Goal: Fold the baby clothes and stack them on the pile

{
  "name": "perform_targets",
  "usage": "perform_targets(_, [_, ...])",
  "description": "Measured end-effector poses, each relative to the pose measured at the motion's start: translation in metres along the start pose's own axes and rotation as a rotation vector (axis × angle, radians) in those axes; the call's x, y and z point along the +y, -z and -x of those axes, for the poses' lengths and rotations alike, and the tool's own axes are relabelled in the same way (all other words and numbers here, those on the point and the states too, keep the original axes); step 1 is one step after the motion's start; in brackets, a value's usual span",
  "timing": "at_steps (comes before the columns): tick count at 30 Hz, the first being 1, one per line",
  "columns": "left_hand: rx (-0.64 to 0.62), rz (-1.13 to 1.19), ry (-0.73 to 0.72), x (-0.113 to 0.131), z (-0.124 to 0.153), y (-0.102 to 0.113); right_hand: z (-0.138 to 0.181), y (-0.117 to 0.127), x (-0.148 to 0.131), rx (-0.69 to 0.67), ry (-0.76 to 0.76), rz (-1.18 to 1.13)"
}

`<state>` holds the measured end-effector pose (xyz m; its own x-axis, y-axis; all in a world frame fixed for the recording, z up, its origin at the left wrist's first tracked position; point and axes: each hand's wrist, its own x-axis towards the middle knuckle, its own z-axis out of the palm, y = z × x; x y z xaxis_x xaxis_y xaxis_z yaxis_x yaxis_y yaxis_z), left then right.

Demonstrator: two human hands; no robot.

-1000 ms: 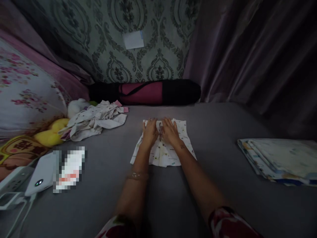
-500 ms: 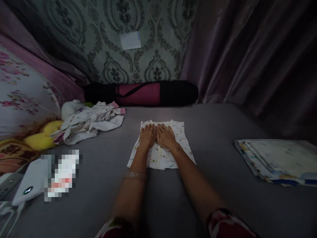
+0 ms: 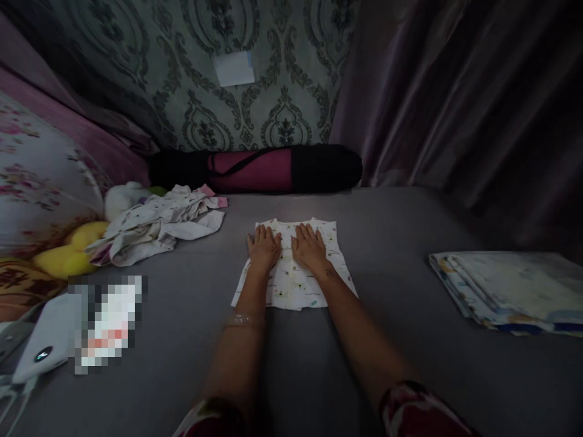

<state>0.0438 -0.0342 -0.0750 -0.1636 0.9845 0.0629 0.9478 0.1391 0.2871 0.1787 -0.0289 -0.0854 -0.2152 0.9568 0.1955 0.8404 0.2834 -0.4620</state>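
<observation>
Left hand (image 3: 265, 249) flat, palm down, fingers extended, gripping nothing, on left half of small white printed cotton garment (image 3: 288, 282); right hand (image 3: 310, 247) likewise flat and unclenched on right half; hands apart, strip of garment showing between; garment spread on grey fabric sheet (image 3: 387, 243), centre; crumpled white dotted clothing with pink cuffs (image 3: 166, 218) to the left; folded stack of pale patterned cloth (image 3: 514, 285) well apart, right; long black-and-magenta cylindrical bag (image 3: 250, 171) behind, by the wall.

A grey surface (image 3: 392, 243) bears a printed garment (image 3: 291, 294), crumpled clothes (image 3: 155, 224), folded cloths (image 3: 514, 282), a white device (image 3: 52, 334) and a long bag (image 3: 262, 171).
</observation>
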Motion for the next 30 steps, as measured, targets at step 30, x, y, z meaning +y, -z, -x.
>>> perform_targets(30, [0.100,-0.047,0.118,-0.020,0.007,0.000,-0.003,0.019,0.041,0.059,-0.395,0.216])
